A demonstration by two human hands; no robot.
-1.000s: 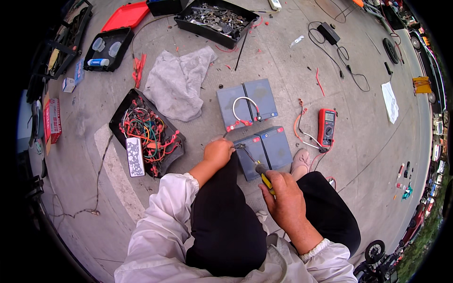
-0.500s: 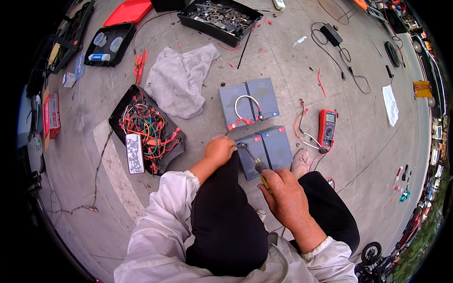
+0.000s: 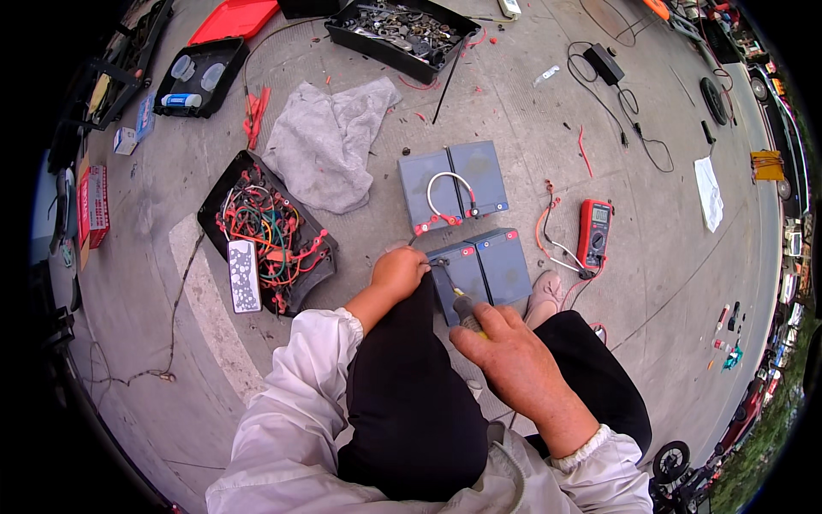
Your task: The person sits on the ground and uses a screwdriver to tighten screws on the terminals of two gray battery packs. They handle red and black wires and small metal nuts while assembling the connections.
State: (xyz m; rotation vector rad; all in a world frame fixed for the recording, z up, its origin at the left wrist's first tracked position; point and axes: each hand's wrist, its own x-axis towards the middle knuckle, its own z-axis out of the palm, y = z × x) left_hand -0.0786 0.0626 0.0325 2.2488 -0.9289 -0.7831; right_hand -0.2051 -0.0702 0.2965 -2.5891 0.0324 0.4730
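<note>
grey near batteries [image 3: 501, 272] stood side by side on the concrete ground [image 3: 659, 274], just ahead of the person's black trousers [image 3: 415, 403]. the right hand [image 3: 522, 364] was wrapped around the handle of a screwdriver [image 3: 463, 310], whose thin shaft slanted forward and left over the left block toward a small dark fitting [image 3: 442, 262] at its far left corner; whether the tip met it was too small to tell. the left hand [image 3: 399, 272] was at that same corner, fingers bent inward beside the fitting, though what they pinched, if anything, could not be told. the two hands were apart from each other.

just beyond stood the far batteries [image 3: 479, 171], another grey pair, with a white cable [image 3: 452, 174] arching over them. to the right, a red multimeter [image 3: 593, 236] lay face up near some loose leads [image 3: 563, 261], and a pink shoe [image 3: 545, 295] was just beside the near batteries.

on the left, a black tray [image 3: 314, 278] held a tangle of coloured wires [image 3: 270, 236], with a white patterned box [image 3: 244, 276] at its near left side. a rumpled grey cloth [image 3: 330, 146] lay beyond it, and farther off was a black bin [image 3: 385, 59] full of small metal parts [image 3: 394, 30].
</note>
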